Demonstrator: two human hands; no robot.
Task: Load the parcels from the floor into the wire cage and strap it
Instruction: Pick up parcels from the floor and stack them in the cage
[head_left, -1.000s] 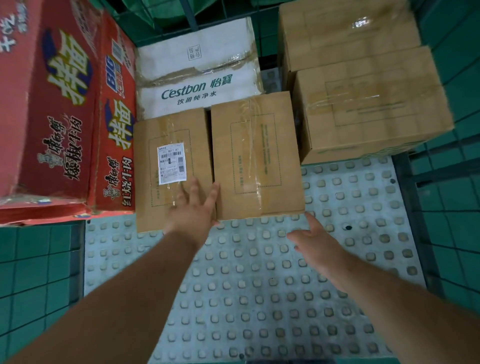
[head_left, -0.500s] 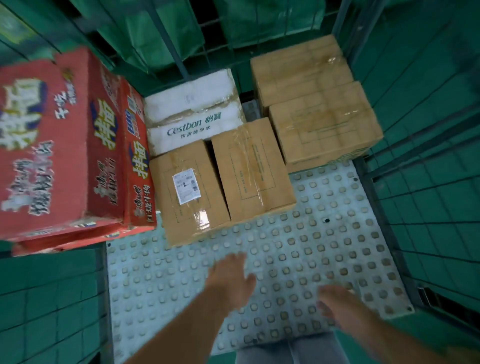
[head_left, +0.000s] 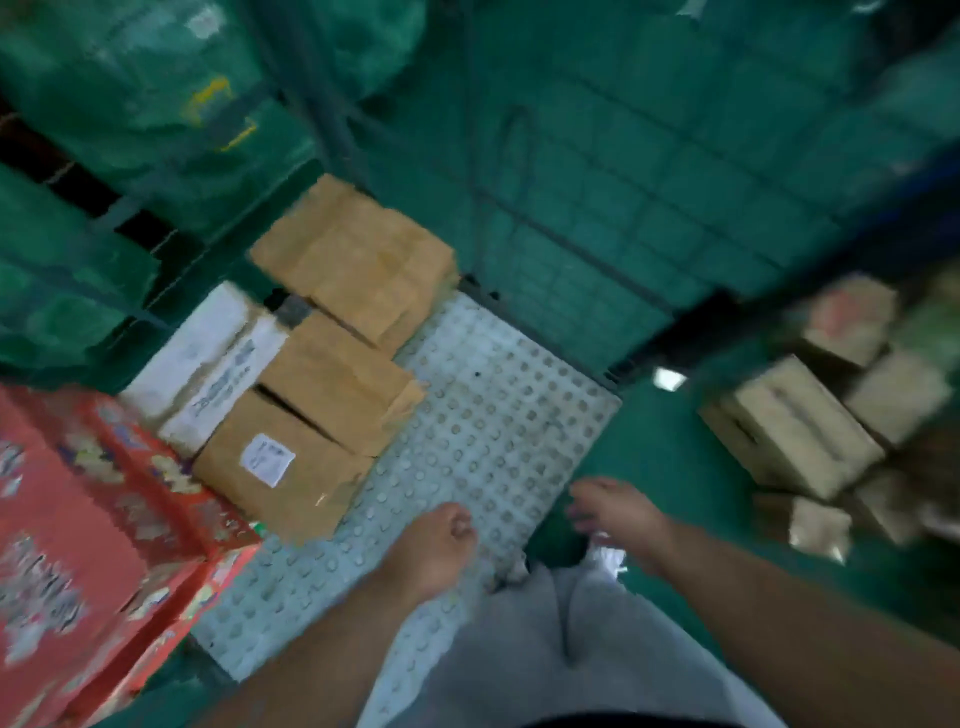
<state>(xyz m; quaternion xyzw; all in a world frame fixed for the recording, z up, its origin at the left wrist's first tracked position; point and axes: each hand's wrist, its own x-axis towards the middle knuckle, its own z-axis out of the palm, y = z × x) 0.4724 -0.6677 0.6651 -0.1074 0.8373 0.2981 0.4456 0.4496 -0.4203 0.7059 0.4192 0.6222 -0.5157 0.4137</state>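
Observation:
The wire cage has a grey studded floor plate (head_left: 498, 441) and green mesh walls (head_left: 597, 249). On the plate lie a brown box with a white label (head_left: 280, 467), a second brown box (head_left: 337, 384) beside it, a white water carton (head_left: 208, 358), a brown stack (head_left: 358, 260) at the back and big red cartons (head_left: 93, 530) at the left. More brown parcels (head_left: 795, 431) sit blurred on the green floor to the right. My left hand (head_left: 436, 545) hangs over the plate's front edge, fingers loosely curled, holding nothing. My right hand (head_left: 618, 514) is empty beside the plate's corner.
Green sacks (head_left: 130, 104) hang behind the cage at the upper left. My grey trousers (head_left: 545, 649) fill the bottom middle. Bare green floor (head_left: 665, 467) lies between the cage plate and the parcels at the right. The picture is blurred by motion.
Both hands have drawn back from the two brown boxes to the plate's front edge. The view has swung right, and the parcels on the floor have come into sight.

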